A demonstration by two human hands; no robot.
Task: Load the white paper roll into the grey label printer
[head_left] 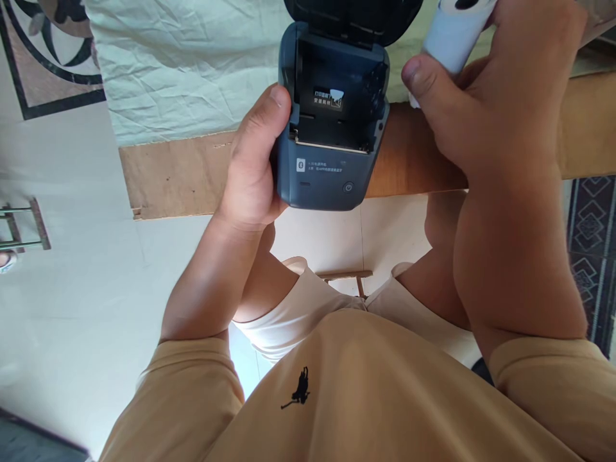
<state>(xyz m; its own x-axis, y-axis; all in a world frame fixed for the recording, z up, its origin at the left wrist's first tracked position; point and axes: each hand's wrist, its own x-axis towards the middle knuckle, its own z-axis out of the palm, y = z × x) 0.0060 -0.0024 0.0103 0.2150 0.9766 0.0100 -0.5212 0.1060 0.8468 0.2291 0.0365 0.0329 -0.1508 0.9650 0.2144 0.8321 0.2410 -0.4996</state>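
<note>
My left hand [257, 154] grips a dark blue label printer [322, 170] by its left side, thumb along the edge. The printer's black lid [353, 19] is swung up, and its paper bay [332, 96] shows a small printed sticker and no roll inside. To the right, my right hand [491, 96] is closed round a white paper roll [452, 38], its hollow core facing up. The roll is apart from the printer. Most of my right fingers are hidden behind the roll and hand.
A wooden table [173, 176] lies beneath the printer, partly covered by a pale green cloth [187, 64]. Its front edge runs close to my knees. A metal rack-like object [24, 224] stands on the floor at left, and a dark patterned strip [593, 250] is at right.
</note>
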